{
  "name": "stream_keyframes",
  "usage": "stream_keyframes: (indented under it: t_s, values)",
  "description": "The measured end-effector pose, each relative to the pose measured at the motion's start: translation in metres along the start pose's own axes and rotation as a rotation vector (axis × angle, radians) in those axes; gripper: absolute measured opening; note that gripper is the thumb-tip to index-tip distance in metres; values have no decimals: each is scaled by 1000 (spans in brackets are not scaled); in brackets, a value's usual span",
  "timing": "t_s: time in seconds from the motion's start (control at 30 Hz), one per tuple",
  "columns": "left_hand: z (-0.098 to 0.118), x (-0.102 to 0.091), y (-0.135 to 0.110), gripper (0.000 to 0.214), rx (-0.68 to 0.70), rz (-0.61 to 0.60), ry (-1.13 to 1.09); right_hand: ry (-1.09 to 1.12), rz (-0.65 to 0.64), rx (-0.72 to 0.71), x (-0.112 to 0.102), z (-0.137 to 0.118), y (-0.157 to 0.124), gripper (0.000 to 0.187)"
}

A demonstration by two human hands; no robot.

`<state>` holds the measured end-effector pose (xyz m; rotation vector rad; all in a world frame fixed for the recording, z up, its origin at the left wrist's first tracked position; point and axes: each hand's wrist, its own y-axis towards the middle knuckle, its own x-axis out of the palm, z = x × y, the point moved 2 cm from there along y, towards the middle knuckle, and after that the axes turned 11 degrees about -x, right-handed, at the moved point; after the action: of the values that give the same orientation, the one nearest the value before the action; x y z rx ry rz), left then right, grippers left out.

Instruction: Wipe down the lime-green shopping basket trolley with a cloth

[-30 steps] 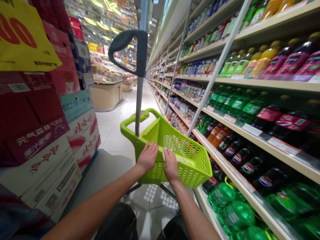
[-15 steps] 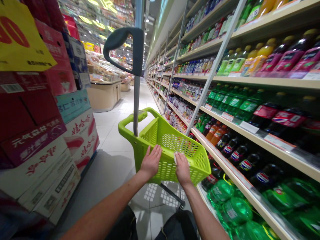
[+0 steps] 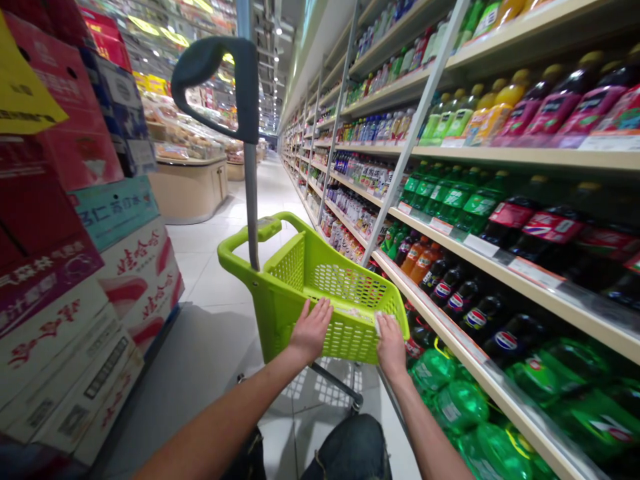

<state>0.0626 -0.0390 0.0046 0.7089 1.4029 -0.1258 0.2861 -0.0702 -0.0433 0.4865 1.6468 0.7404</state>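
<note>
One left hand (image 3: pixel 311 330): grip wide and flat, fingers stretched, laid at the near rim of the green basket (image 3: pixel 350 330).
Right hand (image 3: pixel 391 343): grip holding a white wipe (image 3: pixel 379 323) against the same rim, near its right end.
Basket: we have it just ahead of our knees (image 3: pixel 350 447).
Handle (image 3: pixel 247 93): dark, up on a metal pole (image 3: pixel 251 207).
Sides: cartons (image 3: pixel 135 263) left, drink shelves (image 3: pixel 500 157) right.
</note>
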Motion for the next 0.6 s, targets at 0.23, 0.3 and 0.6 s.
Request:
stream_keyframes:
  t_s: [0.23,0.3,0.6]
  values:
    - [23,3,4,54,-25,-64,-16,9,42,13,5,-6,-4,53]
    - [26,4,4,54,-16,-82,-21,69,28,-70,9,-22,1,52]
    - [2,5,2,51,-128,19,3,23,164,98,-2,17,-10,55]
